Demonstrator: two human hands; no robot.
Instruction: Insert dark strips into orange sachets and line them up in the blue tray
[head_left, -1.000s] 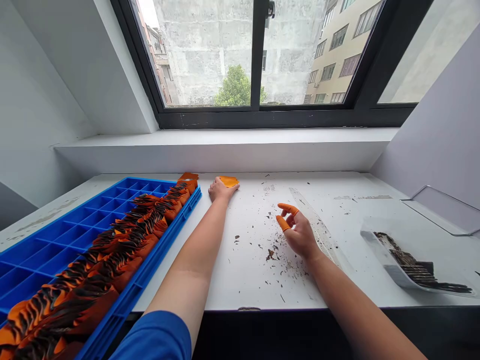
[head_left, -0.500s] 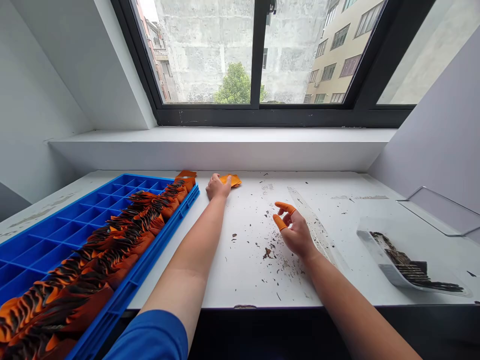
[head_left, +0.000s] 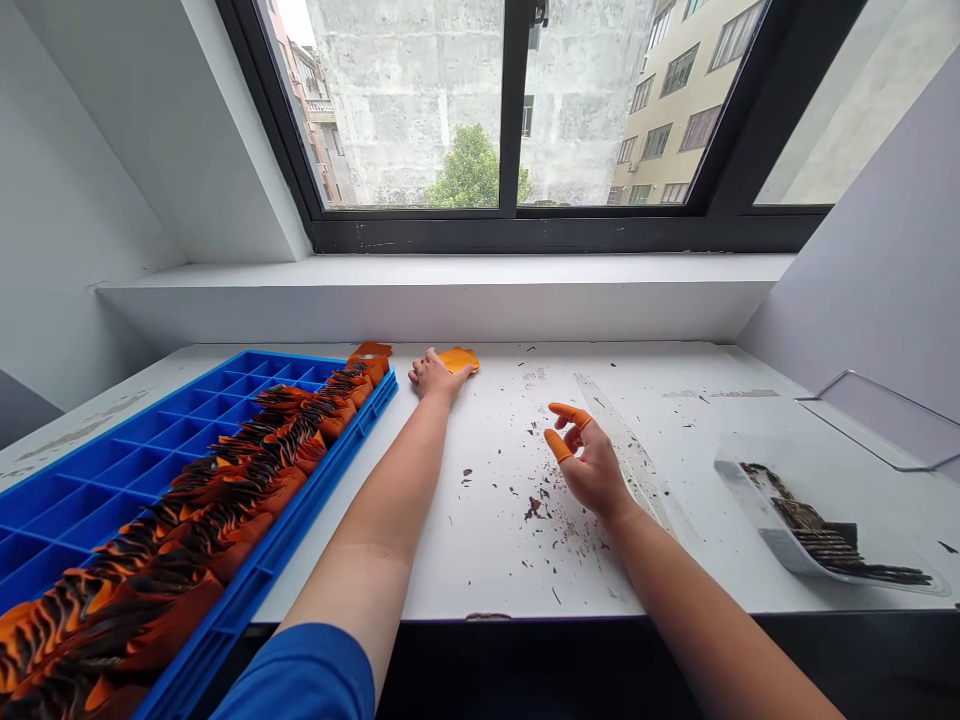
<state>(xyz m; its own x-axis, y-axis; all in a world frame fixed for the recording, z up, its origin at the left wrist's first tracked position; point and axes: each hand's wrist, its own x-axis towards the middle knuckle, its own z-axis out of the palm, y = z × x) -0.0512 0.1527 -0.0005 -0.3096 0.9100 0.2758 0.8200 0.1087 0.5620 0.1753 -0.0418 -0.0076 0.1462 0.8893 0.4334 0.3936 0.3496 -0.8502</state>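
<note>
My left hand (head_left: 436, 378) rests at the back of the white table, its fingers apart and its thumb against a small stack of orange pieces (head_left: 460, 360). Over the middle of the table is my right hand (head_left: 585, 450), with orange covers on the thumb and index finger; these two are apart and nothing shows between them. Left of my left arm stands a blue divided tray (head_left: 127, 460), its right-hand compartments packed with rows of orange and dark thin pieces (head_left: 225, 500).
A clear plastic box (head_left: 780, 540) with dark strips (head_left: 825, 540) lies at the right, near a bent wire frame (head_left: 847, 374). Dark crumbs (head_left: 534, 508) are scattered over the white table (head_left: 495, 570). The window sill (head_left: 525, 270) bounds the far side.
The fingers of my left hand have spread and its thumb has shifted a little right over the orange stack's edge. My right hand is nearly unmoved.
</note>
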